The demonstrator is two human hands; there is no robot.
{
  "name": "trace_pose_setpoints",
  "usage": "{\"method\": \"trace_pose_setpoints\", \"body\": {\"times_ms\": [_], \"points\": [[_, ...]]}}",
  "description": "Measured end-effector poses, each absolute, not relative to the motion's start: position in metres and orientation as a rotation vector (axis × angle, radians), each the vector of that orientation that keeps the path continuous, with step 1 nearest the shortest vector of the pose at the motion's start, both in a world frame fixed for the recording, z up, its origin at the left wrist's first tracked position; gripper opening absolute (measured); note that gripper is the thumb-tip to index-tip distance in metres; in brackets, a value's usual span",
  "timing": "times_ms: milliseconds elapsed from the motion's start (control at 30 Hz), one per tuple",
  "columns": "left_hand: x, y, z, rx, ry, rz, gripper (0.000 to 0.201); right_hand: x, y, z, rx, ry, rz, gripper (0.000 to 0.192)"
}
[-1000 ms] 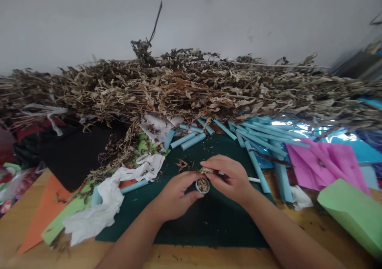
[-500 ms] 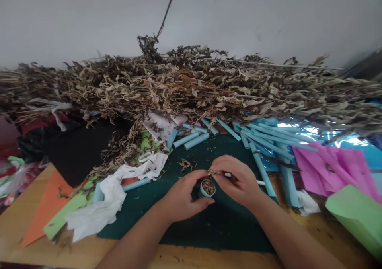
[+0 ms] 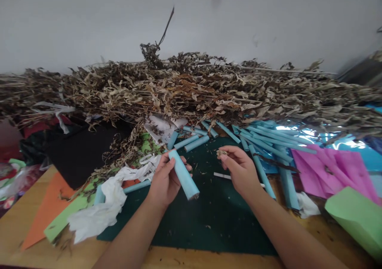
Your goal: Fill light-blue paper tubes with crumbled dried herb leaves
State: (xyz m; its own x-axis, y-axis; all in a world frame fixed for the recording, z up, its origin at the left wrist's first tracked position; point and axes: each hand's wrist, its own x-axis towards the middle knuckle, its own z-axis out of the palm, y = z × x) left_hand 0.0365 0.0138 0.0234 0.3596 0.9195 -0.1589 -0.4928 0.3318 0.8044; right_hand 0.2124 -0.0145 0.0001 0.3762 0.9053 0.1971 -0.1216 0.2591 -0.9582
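My left hand (image 3: 164, 179) grips a light blue paper tube (image 3: 184, 175) by its upper end, tilted so its lower end points toward me over the dark green mat (image 3: 209, 225). My right hand (image 3: 240, 169) hovers a little to the right, its fingertips pinched on a small tuft of dried leaf bits (image 3: 221, 153). The two hands are apart. A thin white stick (image 3: 222, 176) lies on the mat between them.
A long heap of dried leaves and stems (image 3: 191, 90) fills the back along the wall. More blue tubes (image 3: 268, 145) lie at the right, with pink paper (image 3: 325, 165), green paper (image 3: 358, 217), crumpled white paper (image 3: 98, 213) and an orange sheet (image 3: 41, 217) around the mat.
The left hand has raised the tube and tipped it over, so its side shows instead of its filled open end. The right hand has drawn away to the right with leaf bits.
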Motion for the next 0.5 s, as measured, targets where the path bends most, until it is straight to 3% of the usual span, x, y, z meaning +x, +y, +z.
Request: {"method": "trace_pose_setpoints", "body": {"times_ms": [167, 300, 500], "points": [[0.035, 0.013, 0.019, 0.858, 0.672, 1.029, 0.026, 0.211, -0.015, 0.000, -1.045, -0.892, 0.913, 0.013], [0.035, 0.005, 0.010, 1.356, 0.604, 1.037, 0.039, 0.211, -0.017, -0.001, -1.016, -0.896, 0.939, 0.012], [0.036, -0.004, 0.010, 2.240, 0.402, 0.981, 0.018, 0.210, -0.020, -0.005, -0.943, -0.980, 0.950, 0.017]]}}
